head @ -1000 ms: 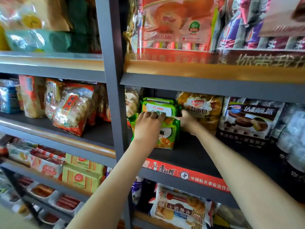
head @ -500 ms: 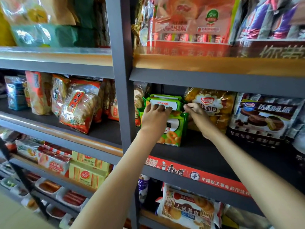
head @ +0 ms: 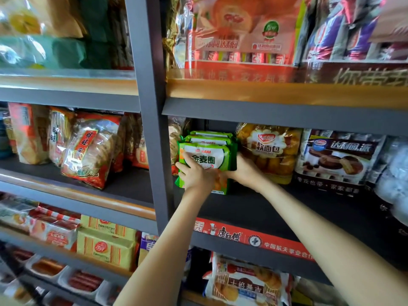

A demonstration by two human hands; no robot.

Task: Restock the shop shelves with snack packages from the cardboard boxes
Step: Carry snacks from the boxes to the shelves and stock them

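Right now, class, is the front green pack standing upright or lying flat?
Upright: the green pack shows its label, lower edge on the shelf, left hand and right hand holding its sides.

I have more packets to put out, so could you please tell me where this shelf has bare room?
Bare board runs along the front of the shelf, between the green packets, the soft-bread bag and the red strip. A smaller patch lies left of the grey post, beside the red cracker bag. The back row is packed.
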